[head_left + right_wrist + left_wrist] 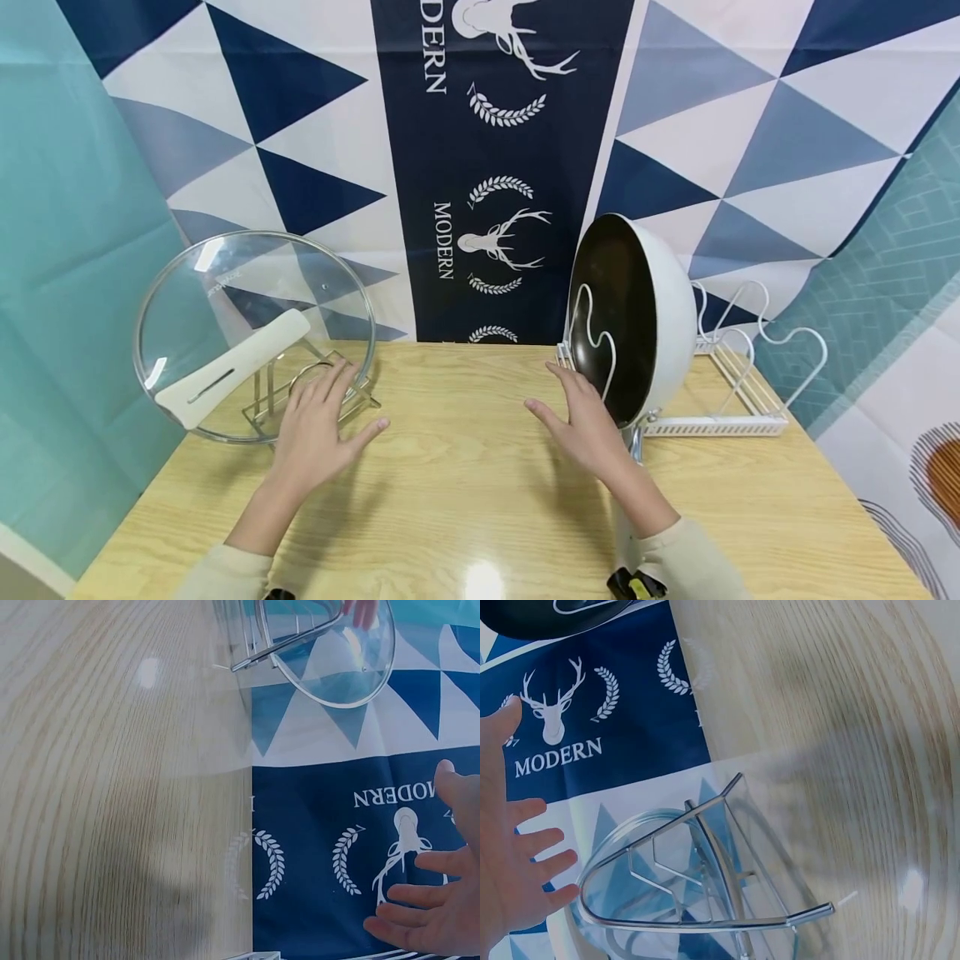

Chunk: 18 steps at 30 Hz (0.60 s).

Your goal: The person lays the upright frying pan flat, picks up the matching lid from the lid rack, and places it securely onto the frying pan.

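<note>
A round glass lid (187,300) with a long white handle (247,362) leans on a wire stand (258,414) at the left of the table. My left hand (311,437) hovers by the lid's right edge, thumb spread and fingers extended, holding nothing. On the right, a white pan (673,333) with a dark inside stands on its side in a white rack (712,427). Beside the pan's dark opening is my right hand (588,429), its fingers loosely extended and its palm bare. The right forearm partly hides the pan's handle, which points towards me.
The light wood table (465,467) runs back to a wall cloth (495,167) with triangles and deer heads. White wire loops (810,333) of the rack rise at the far right. A teal cloth (75,292) borders the left side.
</note>
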### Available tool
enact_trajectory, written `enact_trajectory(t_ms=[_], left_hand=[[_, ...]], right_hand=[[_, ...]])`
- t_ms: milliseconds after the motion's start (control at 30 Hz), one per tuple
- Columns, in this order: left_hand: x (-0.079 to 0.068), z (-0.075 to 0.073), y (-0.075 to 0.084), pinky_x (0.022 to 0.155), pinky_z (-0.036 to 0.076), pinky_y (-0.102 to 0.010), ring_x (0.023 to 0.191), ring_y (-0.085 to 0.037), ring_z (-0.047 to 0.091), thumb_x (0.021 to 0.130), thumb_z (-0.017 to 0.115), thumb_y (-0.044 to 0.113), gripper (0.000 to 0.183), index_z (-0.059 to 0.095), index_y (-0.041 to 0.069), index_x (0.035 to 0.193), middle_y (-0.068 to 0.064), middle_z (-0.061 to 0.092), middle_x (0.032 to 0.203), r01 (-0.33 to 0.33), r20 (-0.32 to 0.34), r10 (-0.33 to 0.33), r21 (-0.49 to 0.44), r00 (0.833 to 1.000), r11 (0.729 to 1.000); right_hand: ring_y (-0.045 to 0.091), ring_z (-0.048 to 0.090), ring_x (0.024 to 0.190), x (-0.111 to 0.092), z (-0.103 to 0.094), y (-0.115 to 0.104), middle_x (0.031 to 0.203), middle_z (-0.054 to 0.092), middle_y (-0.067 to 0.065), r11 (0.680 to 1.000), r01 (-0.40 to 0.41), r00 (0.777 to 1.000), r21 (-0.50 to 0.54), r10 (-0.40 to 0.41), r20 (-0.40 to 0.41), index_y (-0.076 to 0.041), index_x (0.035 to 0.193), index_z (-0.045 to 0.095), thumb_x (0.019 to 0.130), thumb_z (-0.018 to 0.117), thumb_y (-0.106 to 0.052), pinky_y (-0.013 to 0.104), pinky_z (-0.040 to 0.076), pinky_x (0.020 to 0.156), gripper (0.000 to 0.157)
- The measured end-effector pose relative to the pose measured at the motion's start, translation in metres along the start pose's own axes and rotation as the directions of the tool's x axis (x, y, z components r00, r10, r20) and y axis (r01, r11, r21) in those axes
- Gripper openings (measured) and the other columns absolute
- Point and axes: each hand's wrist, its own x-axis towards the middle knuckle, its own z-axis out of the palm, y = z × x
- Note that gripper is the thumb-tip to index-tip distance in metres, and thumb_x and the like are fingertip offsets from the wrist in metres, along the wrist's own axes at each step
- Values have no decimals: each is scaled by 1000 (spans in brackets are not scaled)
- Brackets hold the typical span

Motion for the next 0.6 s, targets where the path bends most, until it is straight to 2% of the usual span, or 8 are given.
enact_trajectory(t_ms=[133, 300, 433, 600], left_hand=[[3, 3, 0, 111, 27, -61, 137, -40, 39, 82, 65, 55, 81, 38, 13, 146, -17, 41, 150, 30, 34, -29, -45, 999, 999], [2, 8, 2, 109, 30, -63, 136, -41, 41, 82, 66, 53, 79, 42, 11, 144, -17, 42, 149, 35, 52, -31, -82, 998, 996], [1, 12, 3, 109, 29, -66, 136, -43, 39, 81, 66, 53, 79, 42, 11, 144, -17, 41, 150, 40, 69, -34, -87, 997, 995], [0, 17, 4, 109, 28, -68, 136, -45, 39, 83, 65, 53, 78, 41, 11, 144, -17, 41, 150, 52, 106, -39, -118, 994, 992]], right_hand=[[39, 49, 129, 1, -2, 1, 140, 50, 21, 999, -8, 1000, 52, 7, 9, -5, 141, 44, 92, 63, -37, 54, 43, 104, 61], [38, 54, 123, -2, -6, 1, 139, 52, 19, 991, -34, 998, 127, 28, 50, -5, 139, 46, 94, 60, -35, 49, 51, 93, 56], [37, 54, 122, -5, -9, 0, 139, 53, 18, 985, -59, 995, 159, 45, 90, -4, 137, 48, 96, 58, -35, 47, 52, 91, 52], [33, 58, 118, -9, -11, -1, 136, 56, 16, 986, -52, 993, 159, 35, 110, -5, 134, 52, 96, 58, -33, 41, 54, 87, 48]])
